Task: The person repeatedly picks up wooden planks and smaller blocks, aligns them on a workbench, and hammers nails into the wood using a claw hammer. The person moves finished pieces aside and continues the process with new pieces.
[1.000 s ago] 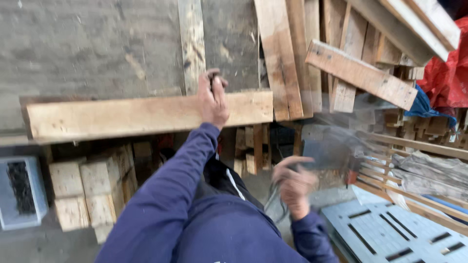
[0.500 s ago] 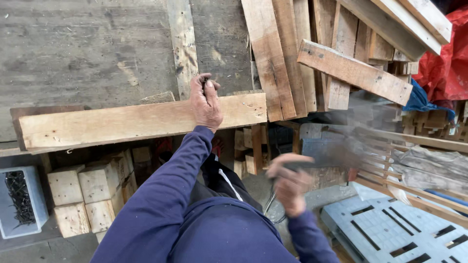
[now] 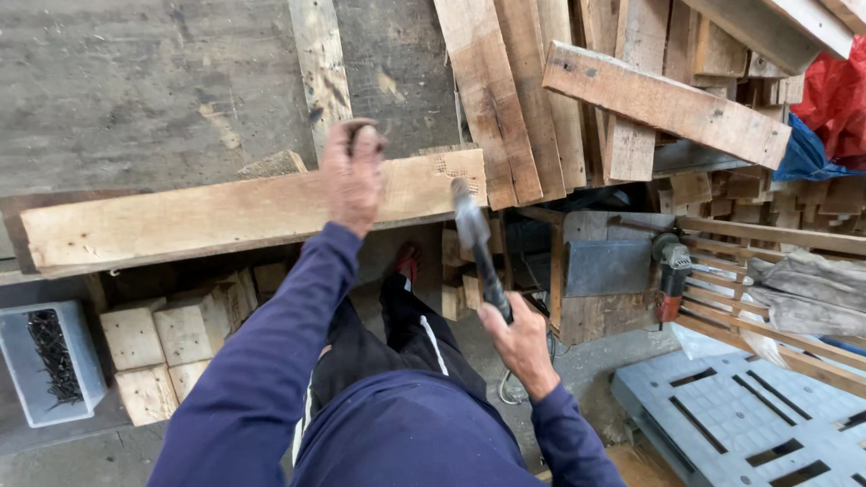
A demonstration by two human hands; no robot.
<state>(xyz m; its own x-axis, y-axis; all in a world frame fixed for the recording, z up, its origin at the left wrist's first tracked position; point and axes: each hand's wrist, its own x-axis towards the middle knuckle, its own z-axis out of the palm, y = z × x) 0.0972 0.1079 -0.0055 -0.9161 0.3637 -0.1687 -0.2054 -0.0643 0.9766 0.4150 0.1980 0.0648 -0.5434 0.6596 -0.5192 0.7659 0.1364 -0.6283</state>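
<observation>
Left hand (image 3: 352,176) rests on the plank (image 3: 225,215), near the middle of its far long edge. Its fingers are curled closed around something small and dark; what it is I cannot tell. The plank lies across the bench (image 3: 135,90), with its right end sticking out past the bench edge.

Right hand (image 3: 519,338) is closed around the handle of a hammer (image 3: 478,248). The hammer head is up, just beside the right end of the plank, and it looks blurred. I cannot tell if it touches the wood.

Below the plank, at the left, some wood blocks (image 3: 162,338) are stacked, and beside them stands a grey box (image 3: 27,379) with dark nails inside. At the right, more boards (image 3: 667,104) lean in a pile. A grinder (image 3: 672,271) lies lower, and a grey plastic pallet (image 3: 740,415) is in the bottom right corner.
</observation>
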